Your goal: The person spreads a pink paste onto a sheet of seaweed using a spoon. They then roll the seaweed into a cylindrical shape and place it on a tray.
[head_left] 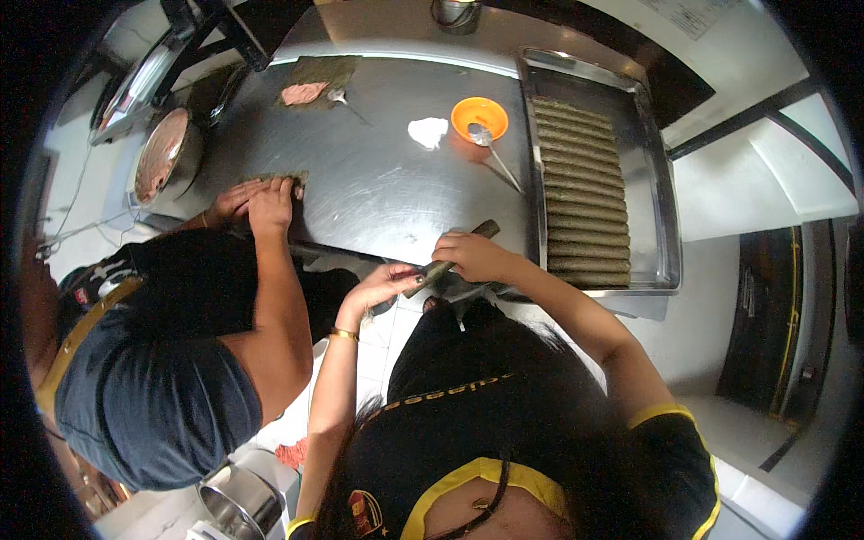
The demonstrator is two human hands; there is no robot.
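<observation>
A dark green seaweed roll [487,229] lies slantwise across both my hands at the table's near edge. My left hand [382,286] has its fingers and thumb around the lower left end. Further up the roll, my right hand [475,256] curls over it, and the far end sticks out beyond the fingers. What fills the roll cannot be seen. To the right, a metal tray [648,171] holds several similar seaweed rolls [583,193], laid side by side in a column.
An orange bowl [480,101] with a spoon [504,167] stands beside a white patch [427,133] on the steel table [360,180]. Left, a co-worker's hands [261,202] press a seaweed sheet. Behind lies pink paste [304,93] on another sheet; a metal bowl [184,162] holds more.
</observation>
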